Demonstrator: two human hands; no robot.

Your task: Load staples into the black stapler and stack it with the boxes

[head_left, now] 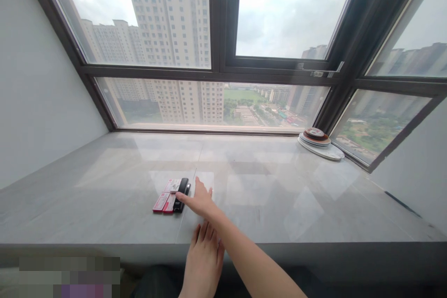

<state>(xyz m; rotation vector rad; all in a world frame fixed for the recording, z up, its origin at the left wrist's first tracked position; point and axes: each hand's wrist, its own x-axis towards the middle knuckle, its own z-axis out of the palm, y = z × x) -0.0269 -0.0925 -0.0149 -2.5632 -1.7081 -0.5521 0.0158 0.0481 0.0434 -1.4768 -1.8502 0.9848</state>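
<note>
Head view shows a pale sill (104, 214) under a window (279, 70), with a small cluster near its front edge, left of the middle. In that cluster, red and white boxes (161, 202) lie side by side, and a black stapler (183, 185) lies along their right side. The right hand (199, 199) is over the sill beside them, fingers spread wide, thumb pointing left across the stapler; whether the thumb touches it, I cannot tell. The left hand (206, 251) is at the sill's front edge, back up, fingers narrow and pointing toward the window, their tips close by the right wrist. Its palm is hidden, so I cannot tell whether it holds anything. Stacked plates (316, 141), brown on white, stand at the sill's back right corner, well apart from both hands.
</note>
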